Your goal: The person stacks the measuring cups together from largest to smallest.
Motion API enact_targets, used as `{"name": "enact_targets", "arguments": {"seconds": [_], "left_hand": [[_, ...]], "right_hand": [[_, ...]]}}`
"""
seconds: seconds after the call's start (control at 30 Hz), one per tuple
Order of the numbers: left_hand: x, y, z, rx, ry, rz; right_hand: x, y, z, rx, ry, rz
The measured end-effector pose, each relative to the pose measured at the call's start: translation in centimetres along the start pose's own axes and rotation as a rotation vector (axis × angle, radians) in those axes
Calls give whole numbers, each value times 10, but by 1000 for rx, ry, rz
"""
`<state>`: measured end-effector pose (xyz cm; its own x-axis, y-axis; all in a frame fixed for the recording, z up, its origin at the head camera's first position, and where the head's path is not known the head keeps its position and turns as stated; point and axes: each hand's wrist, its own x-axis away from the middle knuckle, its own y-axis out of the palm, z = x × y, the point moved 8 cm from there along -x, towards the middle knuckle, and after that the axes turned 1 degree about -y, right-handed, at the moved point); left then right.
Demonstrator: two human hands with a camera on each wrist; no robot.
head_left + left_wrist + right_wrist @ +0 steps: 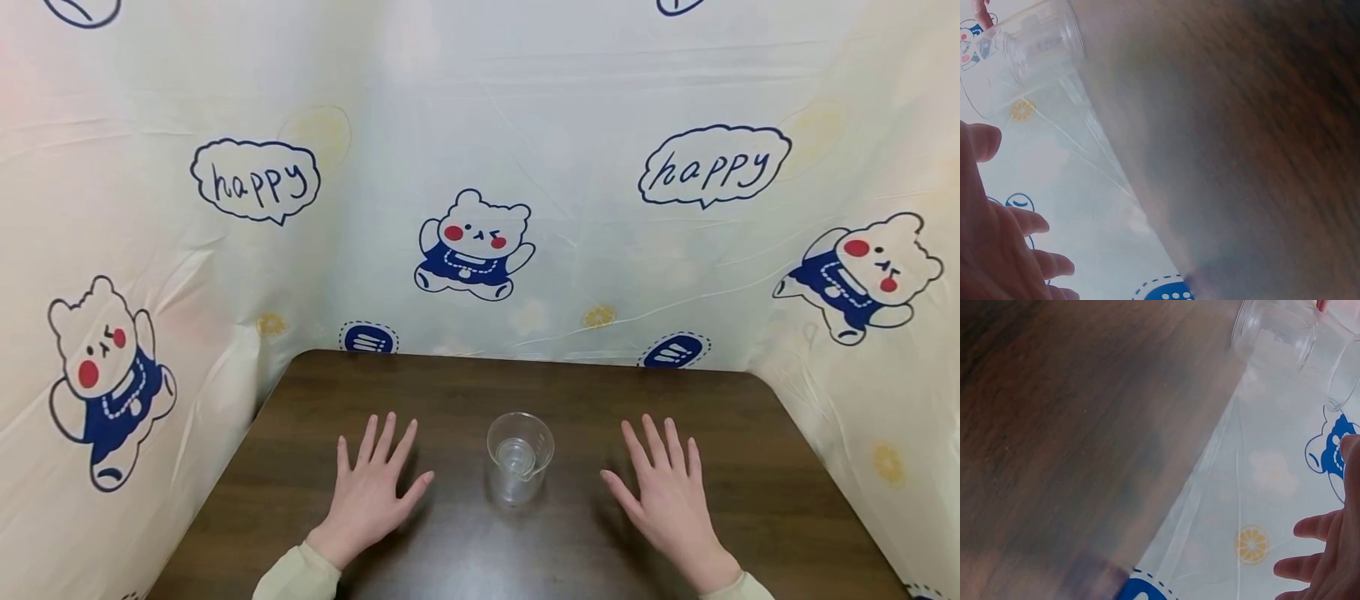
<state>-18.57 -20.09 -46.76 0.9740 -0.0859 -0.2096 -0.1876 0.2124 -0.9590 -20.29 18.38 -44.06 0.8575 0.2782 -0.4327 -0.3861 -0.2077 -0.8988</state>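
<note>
A clear glass beaker (521,483) with a pouring lip stands upright on the brown wooden table (480,558), between the two hands. Inside its lower part a clear round shape shows; I cannot tell whether it is liquid or a smaller glass. To the left of the beaker, my left hand (370,498) is held palm down with fingers spread. My right hand (670,508) mirrors it on the other side, fingers straight and apart. Neither hand touches the beaker (1038,53), which the left wrist view shows at top left and the right wrist view shows (1282,337) at top right.
A pale cloth (480,125) printed with bears, lemon slices and "happy" bubbles hangs behind the table and along both sides. The table's far edge meets this cloth.
</note>
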Motion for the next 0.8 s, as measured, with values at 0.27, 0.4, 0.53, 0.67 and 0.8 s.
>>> {"name": "enact_targets", "arguments": {"seconds": [0.27,0.4,0.53,0.67,0.8], "left_hand": [[-6,1,8,0,36,3],[-8,3,13,-1,51,7],[-11,9,23,14,74,8],[-8,18,36,63,82,13],[12,7,23,174,83,129]], "right_hand": [[8,-3,6,20,12,29],[12,-4,10,34,24,25],[20,-10,17,55,42,21],[30,-21,23,62,49,3],[31,-21,4,-120,71,32]]}}
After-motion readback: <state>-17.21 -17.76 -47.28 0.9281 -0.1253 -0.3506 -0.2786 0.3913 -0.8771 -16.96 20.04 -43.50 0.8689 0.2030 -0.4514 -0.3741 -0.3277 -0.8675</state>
